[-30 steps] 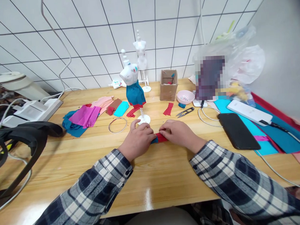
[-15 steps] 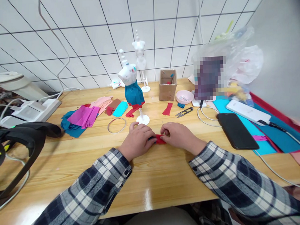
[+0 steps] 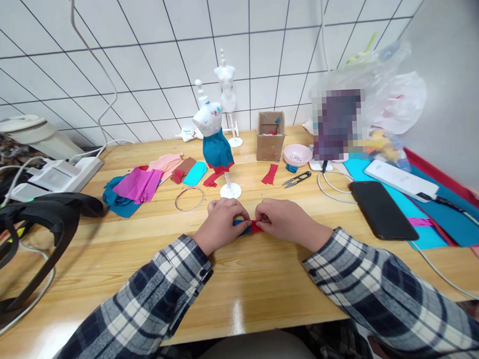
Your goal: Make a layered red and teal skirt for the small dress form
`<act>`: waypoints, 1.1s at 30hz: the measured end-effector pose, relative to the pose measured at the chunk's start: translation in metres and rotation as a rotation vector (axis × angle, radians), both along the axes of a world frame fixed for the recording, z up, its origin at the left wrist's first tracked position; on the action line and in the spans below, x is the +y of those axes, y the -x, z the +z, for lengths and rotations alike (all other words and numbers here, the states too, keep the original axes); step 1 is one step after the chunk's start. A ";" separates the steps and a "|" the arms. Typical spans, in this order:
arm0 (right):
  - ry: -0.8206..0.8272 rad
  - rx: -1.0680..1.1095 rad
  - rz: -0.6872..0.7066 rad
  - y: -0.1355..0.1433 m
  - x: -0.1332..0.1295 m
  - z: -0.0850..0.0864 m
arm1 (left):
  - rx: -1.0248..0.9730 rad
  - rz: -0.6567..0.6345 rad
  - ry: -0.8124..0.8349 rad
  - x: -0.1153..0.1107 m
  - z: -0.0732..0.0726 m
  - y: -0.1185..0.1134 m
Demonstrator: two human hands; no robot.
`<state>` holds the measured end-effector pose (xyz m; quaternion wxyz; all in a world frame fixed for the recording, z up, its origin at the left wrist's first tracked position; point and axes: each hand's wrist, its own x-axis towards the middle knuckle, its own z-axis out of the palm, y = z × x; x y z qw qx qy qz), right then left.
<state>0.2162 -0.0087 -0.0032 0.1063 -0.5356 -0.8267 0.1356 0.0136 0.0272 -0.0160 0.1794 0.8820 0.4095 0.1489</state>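
Near the middle of the table, my left hand (image 3: 224, 222) pinches a small piece of blue crepe paper (image 3: 244, 228) between thumb and fingers. My right hand (image 3: 284, 220) pinches a strip of red crepe paper (image 3: 256, 227) that meets the blue piece. Whether the two are joined cannot be made out, as my fingertips cover much of them. Just behind my hands stands a small white dress form (image 3: 209, 120) wearing a blue skirt (image 3: 217, 151) with a red hem.
Behind are thread snips (image 3: 297, 179), a red paper scrap (image 3: 270, 174), a wire ring (image 3: 189, 199), a pink bowl (image 3: 297, 154), a cardboard box (image 3: 270, 146) and a second dress form (image 3: 227, 90). Coloured sheets (image 3: 138, 185) lie left; a phone (image 3: 382, 210) lies right; a black headset (image 3: 55, 235) sits far left.
More of the blue piece shows between my hands now. My left fingers have shifted slightly on it, and both hands still pinch. The whole view has drifted a little.
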 end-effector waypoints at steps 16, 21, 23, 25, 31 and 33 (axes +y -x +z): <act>0.044 0.211 0.008 -0.003 0.005 0.003 | -0.037 -0.032 -0.090 -0.008 0.010 0.002; 0.038 0.194 0.009 -0.004 0.006 0.004 | -0.051 -0.043 -0.074 -0.007 0.010 0.000; 0.018 0.184 0.028 -0.003 0.005 0.004 | -0.049 -0.042 -0.077 -0.007 0.010 0.001; -0.009 0.161 0.052 -0.003 0.004 0.004 | -0.039 -0.041 -0.080 -0.008 0.011 0.001; -0.178 0.114 0.057 -0.003 0.003 0.003 | -0.095 -0.007 -0.099 -0.011 0.013 0.000; -0.309 0.190 0.040 -0.003 0.001 0.004 | -0.160 0.050 -0.123 -0.010 0.013 0.000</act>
